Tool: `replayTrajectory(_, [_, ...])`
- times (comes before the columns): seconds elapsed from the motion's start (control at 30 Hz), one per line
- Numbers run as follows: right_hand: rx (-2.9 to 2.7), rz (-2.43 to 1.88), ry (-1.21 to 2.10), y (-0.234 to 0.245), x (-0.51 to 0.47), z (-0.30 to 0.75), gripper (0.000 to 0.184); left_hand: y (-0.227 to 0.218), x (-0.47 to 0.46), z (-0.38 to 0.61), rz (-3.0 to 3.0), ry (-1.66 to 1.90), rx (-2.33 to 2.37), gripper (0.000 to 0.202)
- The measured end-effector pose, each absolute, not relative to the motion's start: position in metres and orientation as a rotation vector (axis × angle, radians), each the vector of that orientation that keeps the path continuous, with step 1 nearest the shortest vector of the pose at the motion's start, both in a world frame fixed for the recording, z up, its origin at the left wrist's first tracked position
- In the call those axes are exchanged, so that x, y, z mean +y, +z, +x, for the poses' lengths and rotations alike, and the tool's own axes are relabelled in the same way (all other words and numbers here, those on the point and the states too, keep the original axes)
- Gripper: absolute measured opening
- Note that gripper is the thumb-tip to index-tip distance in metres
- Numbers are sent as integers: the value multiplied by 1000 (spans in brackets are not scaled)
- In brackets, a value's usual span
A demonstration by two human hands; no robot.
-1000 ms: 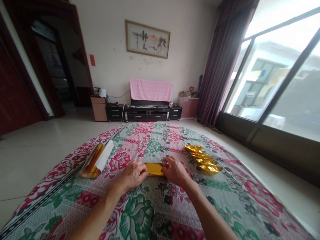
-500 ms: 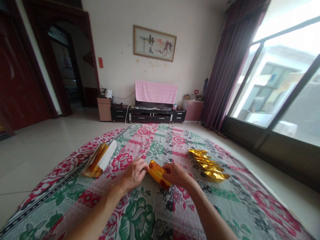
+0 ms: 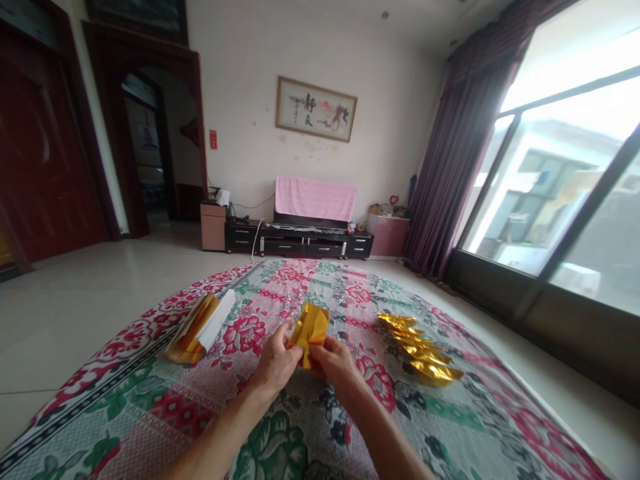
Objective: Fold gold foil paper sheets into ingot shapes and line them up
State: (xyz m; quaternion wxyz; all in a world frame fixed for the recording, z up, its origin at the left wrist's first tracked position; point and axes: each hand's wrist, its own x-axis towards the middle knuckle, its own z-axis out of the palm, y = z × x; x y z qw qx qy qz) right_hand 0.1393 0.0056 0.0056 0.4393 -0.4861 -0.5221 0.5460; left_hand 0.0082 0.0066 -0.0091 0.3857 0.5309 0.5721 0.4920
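Note:
A sheet of shiny gold foil paper [image 3: 313, 323], partly folded, is held up between my two hands over the patterned cloth. My left hand [image 3: 280, 357] pinches its lower left side, thumb against the front. At the lower right, my right hand [image 3: 334, 359] grips it with the thumb pressed near the middle. To the right lies a row of several folded gold foil ingots [image 3: 434, 372], overlapping one another. On the left rests a stack of gold paper sheets [image 3: 197, 330] in a white and clear wrapper.
A round table with a red, green and grey floral cloth [image 3: 280, 280] spreads around my hands. Beyond it stands a low black TV cabinet [image 3: 285, 247] with a pink cloth [image 3: 315, 197] above. A window with a purple curtain [image 3: 425, 200] is at the right.
The foil paper has turned from lying slanted near the cloth to being held more upright. Both hands have come closer together at its lower edge. The view has tilted up slightly.

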Motion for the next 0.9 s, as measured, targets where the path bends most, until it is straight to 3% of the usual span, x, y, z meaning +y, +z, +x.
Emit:
replayTrajectory(0.27, [-1370,-1084,1270,23,12,180,43,0,3,-5,1635,858,1133,56])
replayTrajectory(0.4, [-1671,-1044,1250,8,21,192,37,5,6,-9,1755,649,1126,57])
replayTrajectory(0.57, [-1928,-1151,925,-2,26,199,23,19,13,-8,2023,484,1266,53])
replayTrajectory(0.9, [-2054,-1299,474,7,20,197,22,14,23,-6,2378,680,1507,30])
